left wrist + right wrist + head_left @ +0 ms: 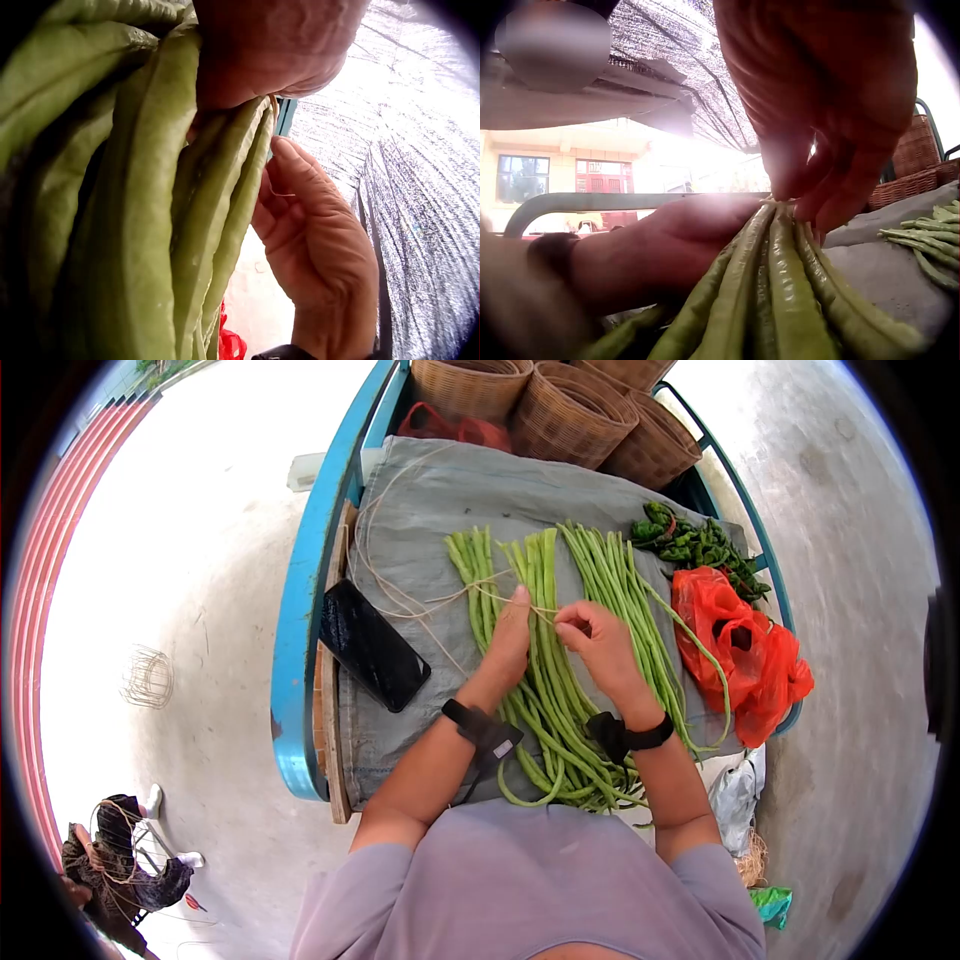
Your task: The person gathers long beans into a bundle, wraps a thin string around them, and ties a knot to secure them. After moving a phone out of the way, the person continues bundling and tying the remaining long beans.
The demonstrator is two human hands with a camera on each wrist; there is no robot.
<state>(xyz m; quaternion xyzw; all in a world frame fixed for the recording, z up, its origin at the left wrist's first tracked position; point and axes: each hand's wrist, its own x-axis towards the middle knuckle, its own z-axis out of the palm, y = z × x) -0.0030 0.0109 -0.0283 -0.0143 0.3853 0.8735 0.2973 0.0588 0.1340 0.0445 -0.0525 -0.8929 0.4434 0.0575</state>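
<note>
Three bunches of long green yardlong beans lie side by side on a grey cloth in the head view. My left hand (pixel 510 638) grips the middle bunch (pixel 548 665), its thumb pointing up along the stalks. A thin straw-coloured strand crosses this bunch just below its cut ends. Beside it, my right hand (pixel 603 650) pinches the strand between thumb and forefinger; a loose bit of strand (pixel 282 195) pokes out by these fingers in the left wrist view. The left bunch (pixel 478 580) has a strand around it. The right bunch (pixel 625 600) fans out loosely.
A black phone (pixel 372 645) and long loose strands lie at left. Green peppers (pixel 700 548) and a red plastic bag (pixel 740 650) are at right. Wicker baskets (pixel 570 415) stand behind, inside the cart's blue rail (pixel 305 640). A person (pixel 115 860) sits at lower left.
</note>
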